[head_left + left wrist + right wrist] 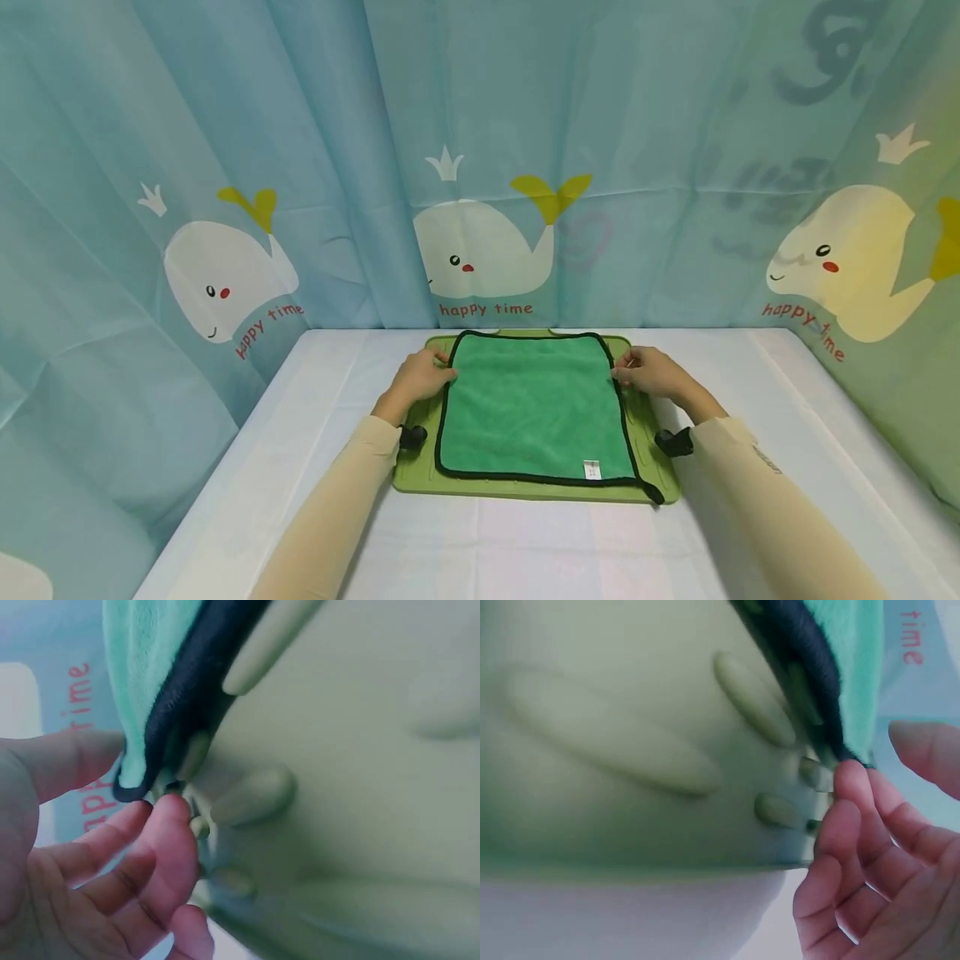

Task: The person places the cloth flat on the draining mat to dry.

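Observation:
A square green cloth (532, 400) with black edging lies spread over a light green ridged board (420, 479). It has a small white label (592, 470) near its front edge and a black loop (651, 492) at the front right corner. My left hand (422, 377) is at the cloth's left edge; in the left wrist view its thumb touches the edging, with the fingers apart below. On the opposite edge, my right hand (651, 372) has its fingertips against the edging. Its thumb stands away from those fingers in the right wrist view.
The board rests on a white-covered table (525, 550), near its back edge. A blue-green curtain (637, 125) with printed whales hangs behind and along both sides. Dark straps (675, 442) show at both cuffs, over the board's sides.

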Demonstrator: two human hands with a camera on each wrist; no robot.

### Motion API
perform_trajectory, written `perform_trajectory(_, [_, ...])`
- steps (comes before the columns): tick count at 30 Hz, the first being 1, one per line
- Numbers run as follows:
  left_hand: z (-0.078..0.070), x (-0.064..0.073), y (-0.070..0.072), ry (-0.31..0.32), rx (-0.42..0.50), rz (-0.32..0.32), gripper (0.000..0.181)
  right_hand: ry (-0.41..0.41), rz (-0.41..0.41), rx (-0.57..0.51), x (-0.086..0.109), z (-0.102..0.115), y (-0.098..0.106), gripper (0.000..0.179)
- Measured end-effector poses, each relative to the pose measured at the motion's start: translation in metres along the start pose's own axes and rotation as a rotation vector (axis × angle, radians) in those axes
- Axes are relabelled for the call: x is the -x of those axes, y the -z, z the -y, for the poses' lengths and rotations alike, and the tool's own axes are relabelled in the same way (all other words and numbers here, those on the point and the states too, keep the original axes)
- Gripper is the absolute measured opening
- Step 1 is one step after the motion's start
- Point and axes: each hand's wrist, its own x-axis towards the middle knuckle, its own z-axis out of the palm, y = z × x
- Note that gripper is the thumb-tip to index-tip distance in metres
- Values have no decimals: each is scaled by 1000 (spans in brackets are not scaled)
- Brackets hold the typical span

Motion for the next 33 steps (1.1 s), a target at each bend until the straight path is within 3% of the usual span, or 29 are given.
perform_trajectory(3, [1, 14, 2, -44, -11, 9, 30, 65, 34, 12, 18, 2, 0, 20])
perform_trajectory(7, [1, 35, 4, -190, -37, 53, 11, 210, 107, 41, 45, 8, -4, 17])
perform_trajectory(11, [-2, 58, 5, -355, -81, 162, 15, 322, 206, 5, 71, 13, -14, 13])
perform_trajectory(15, [-5, 77, 4, -441, -104, 280, 14, 340, 261, -45, 93, 13, -25, 12])
perform_trajectory(21, [-1, 86, 2, -465, -143, 343, 11, 341, 257, 17, 108, 9, -34, 19])
perform_trajectory(26, [2, 89, 1, -456, -141, 408, 28, 343, 221, 100, 110, 8, -40, 19])
perform_trajectory(29, [2, 91, 0, -463, -157, 408, 31, 367, 185, 160, 110, 8, -44, 16])
perform_trajectory(33, [2, 92, 1, -474, -204, 372, 20, 367, 165, 221, 110, 9, -48, 16])
